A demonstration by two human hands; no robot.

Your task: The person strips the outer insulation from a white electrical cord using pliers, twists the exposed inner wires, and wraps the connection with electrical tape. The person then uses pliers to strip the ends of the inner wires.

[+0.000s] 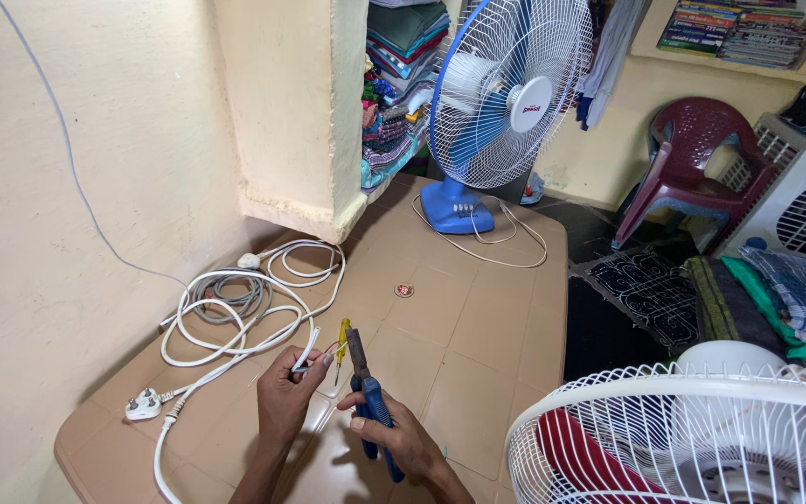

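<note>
A round white label (530,104) with small red lettering sits at the hub of the blue table fan's grille, beyond my fingers at the far end of the worktop (478,327). A small round red-and-white sticker or badge (404,290) lies flat mid-worktop. I see no packages or screens.

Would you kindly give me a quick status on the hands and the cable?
Left hand pinching white cable end. Right hand gripping blue-handled pliers, jaws near wires. Yellow screwdriver lying close by.
</note>
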